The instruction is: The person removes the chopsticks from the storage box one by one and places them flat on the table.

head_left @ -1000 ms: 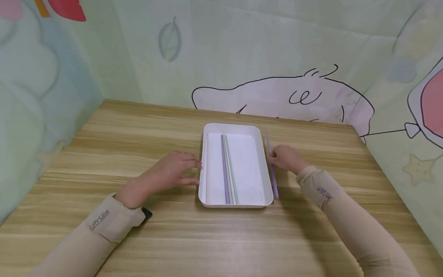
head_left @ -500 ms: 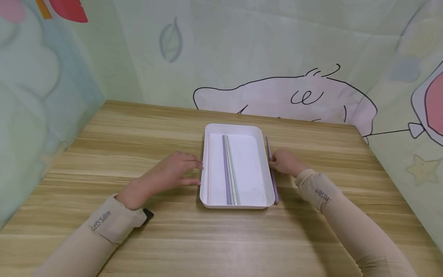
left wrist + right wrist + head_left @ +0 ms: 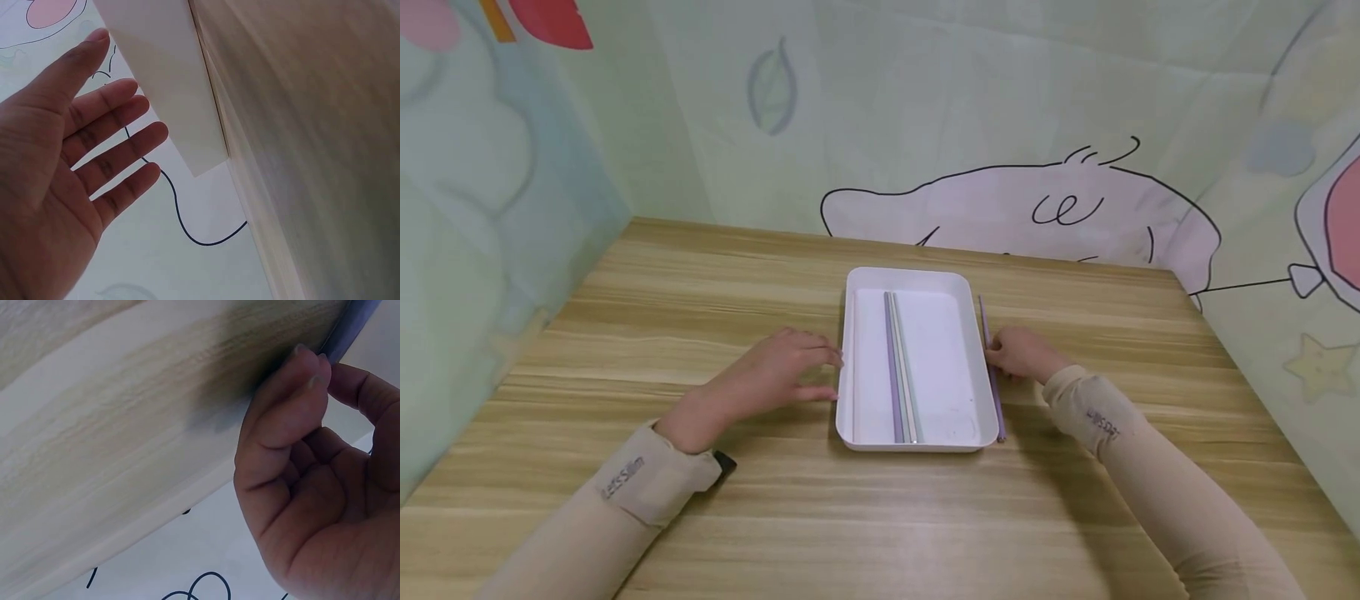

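Note:
A white tray point(image 3: 917, 447) holds a purple chopstick point(image 3: 894, 375), a silvery white one and a pale green chopstick point(image 3: 912, 383) side by side, converging at their far ends. Along its left wall lies a thin pink chopstick point(image 3: 855, 367). My right hand point(image 3: 1024, 353) pinches another purple chopstick point(image 3: 999, 417) just outside the tray's right wall. In the right wrist view, thumb and fingertips meet at this chopstick point(image 3: 350, 328). My left hand point(image 3: 778, 367) has its fingers spread, fingertips at the tray's left wall; its palm point(image 3: 50, 181) holds nothing.
The wood-grain table point(image 3: 700, 517) extends around the tray on all sides. Behind it and at the sides stand printed cloth walls point(image 3: 700, 108) with cartoon drawings. A dark strap end point(image 3: 724, 468) sticks out from the left cuff.
The right hand has brought the purple chopstick lower and closer alongside the tray's right wall; it has stayed there over the last half second. The left hand keeps its place at the tray.

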Available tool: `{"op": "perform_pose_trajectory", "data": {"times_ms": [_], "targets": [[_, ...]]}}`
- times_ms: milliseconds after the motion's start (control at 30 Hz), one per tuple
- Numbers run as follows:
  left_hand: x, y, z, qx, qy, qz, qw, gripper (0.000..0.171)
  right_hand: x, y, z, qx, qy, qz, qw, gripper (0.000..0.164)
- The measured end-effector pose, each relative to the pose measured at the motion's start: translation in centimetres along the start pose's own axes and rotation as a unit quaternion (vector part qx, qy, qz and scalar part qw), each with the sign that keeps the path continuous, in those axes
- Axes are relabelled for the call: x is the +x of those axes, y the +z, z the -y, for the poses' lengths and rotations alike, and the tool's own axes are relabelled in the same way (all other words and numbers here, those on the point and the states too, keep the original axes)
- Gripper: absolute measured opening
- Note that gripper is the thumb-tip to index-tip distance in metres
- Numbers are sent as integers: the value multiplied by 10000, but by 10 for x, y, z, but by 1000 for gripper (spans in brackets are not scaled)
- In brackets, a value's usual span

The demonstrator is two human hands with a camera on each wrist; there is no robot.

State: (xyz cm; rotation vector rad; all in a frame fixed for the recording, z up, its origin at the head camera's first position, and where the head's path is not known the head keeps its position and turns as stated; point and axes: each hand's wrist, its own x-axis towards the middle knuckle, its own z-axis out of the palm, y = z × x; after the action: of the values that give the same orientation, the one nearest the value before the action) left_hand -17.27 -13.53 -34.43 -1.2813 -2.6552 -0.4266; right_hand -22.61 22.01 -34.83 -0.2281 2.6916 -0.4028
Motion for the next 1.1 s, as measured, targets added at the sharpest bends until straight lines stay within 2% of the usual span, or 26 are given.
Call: {"op": "perform_pose_trajectory", "data": {"times_ms": [467, 833, 1100], "targets": [[2, -2, -2, -16, -83, 82, 9999, 35, -2, -3, -1, -73, -47, -78, 9999, 29], [1, -2, -1, 11, -82, 82, 9999, 37, -7, -14, 3, -317, -126, -166, 9993, 30], [1, -1, -1, 25, -86, 140, 9999, 36, -12, -24, 12, -382, -183, -375, 9984, 28]]}}
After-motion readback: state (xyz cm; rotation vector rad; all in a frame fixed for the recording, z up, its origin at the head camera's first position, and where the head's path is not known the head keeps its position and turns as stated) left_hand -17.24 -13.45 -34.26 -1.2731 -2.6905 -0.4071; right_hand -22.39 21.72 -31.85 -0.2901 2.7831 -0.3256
